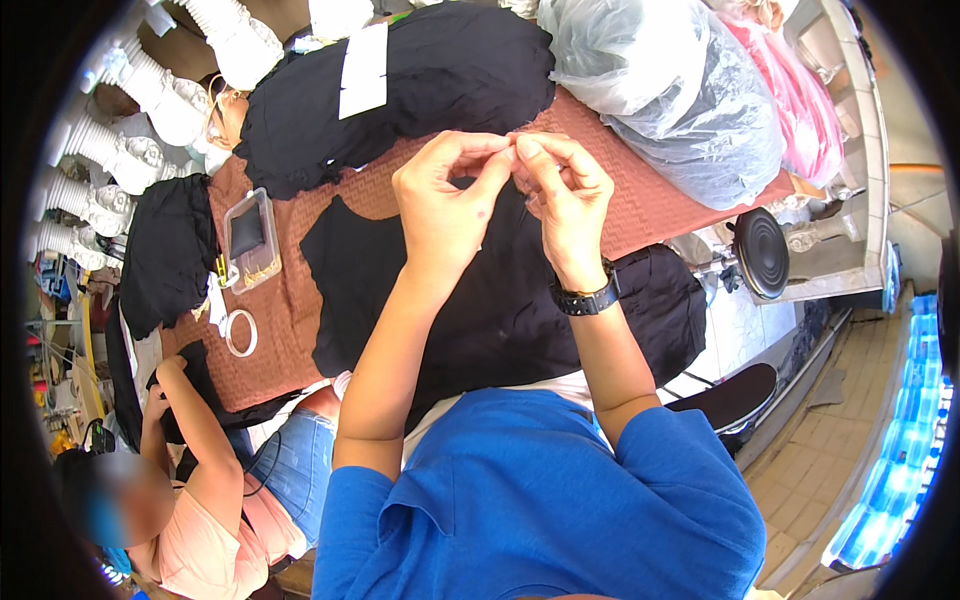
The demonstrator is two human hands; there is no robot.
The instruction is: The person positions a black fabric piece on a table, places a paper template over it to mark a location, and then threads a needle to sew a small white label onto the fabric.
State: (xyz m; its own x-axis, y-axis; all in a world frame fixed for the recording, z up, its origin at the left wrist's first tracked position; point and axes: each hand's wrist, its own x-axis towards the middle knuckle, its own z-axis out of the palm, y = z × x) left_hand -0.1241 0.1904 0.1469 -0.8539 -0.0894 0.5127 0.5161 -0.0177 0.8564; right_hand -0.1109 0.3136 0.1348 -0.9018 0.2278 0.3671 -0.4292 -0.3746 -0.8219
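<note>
My left hand (447,190) and my right hand (568,190) are raised over the table, their fingertips pinched together and meeting. Whatever sits between the fingertips is too small to make out. A black wristband (586,298) is on my right wrist. Below both hands, black cloth (370,290) lies spread across the brown textured table cover (270,350) and reaches toward my lap. A long heap of black fabric (450,70), with a white paper strip (364,72) on top, lies just beyond my hands.
Full plastic bags, one clear (670,90) and one pink (790,100), stand far right. To the left are a clear plastic box (252,240), a white ring (241,333) and more black cloth (165,250). Another person (220,500) sits at lower left. White balusters (130,160) line the far left.
</note>
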